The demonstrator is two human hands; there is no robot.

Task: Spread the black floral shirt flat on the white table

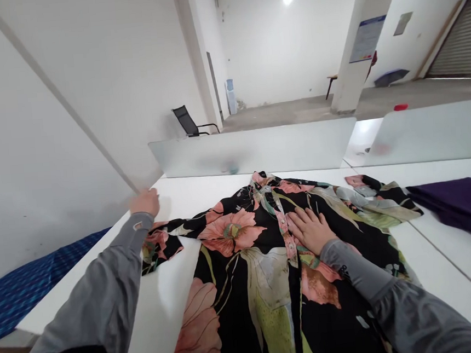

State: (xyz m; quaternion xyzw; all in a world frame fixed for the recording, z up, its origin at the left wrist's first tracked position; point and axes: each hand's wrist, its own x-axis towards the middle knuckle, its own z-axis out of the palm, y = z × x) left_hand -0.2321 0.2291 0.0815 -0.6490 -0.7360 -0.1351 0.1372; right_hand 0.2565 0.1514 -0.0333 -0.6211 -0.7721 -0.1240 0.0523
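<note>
The shirt (267,261) lies spread, unfolded, on the desk (168,303); right hand (310,229) presses flat, fingers splayed, on its placket, left hand (145,202) loosely curled at the far-left sleeve end.

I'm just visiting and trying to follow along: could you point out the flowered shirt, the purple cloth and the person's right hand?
flowered shirt (232,229): head view, on the big pink flower left of the buttons.
purple cloth (464,203): head view, on its flat top.
right hand (308,229): head view, on the back of the hand.
</note>
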